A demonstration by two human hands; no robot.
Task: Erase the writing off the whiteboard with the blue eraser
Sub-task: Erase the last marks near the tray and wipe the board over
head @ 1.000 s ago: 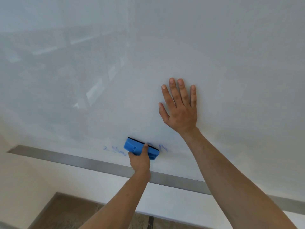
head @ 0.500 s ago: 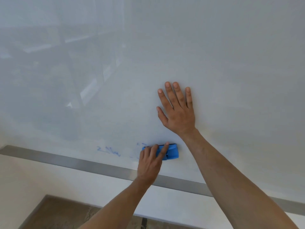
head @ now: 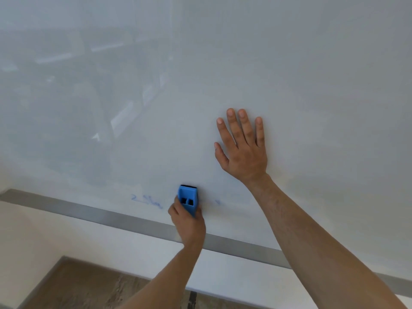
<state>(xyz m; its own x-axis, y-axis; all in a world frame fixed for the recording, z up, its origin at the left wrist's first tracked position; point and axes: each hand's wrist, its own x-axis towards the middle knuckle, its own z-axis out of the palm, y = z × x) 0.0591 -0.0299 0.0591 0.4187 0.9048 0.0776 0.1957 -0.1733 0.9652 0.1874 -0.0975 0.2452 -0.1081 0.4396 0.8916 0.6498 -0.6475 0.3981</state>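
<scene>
There is one view only, a wide-angle camera worn on the person's head. It looks forward and somewhat down, close to the whiteboard (head: pixel 289 63), whose pale surface fills most of the picture. The board's metal lower edge (head: pixel 133 221) runs slanting from the left side down to the right, so the view is tilted. Both forearms reach in from the bottom edge, away from the camera. A strip of brown floor (head: pixel 78 286) shows at the bottom left.
</scene>
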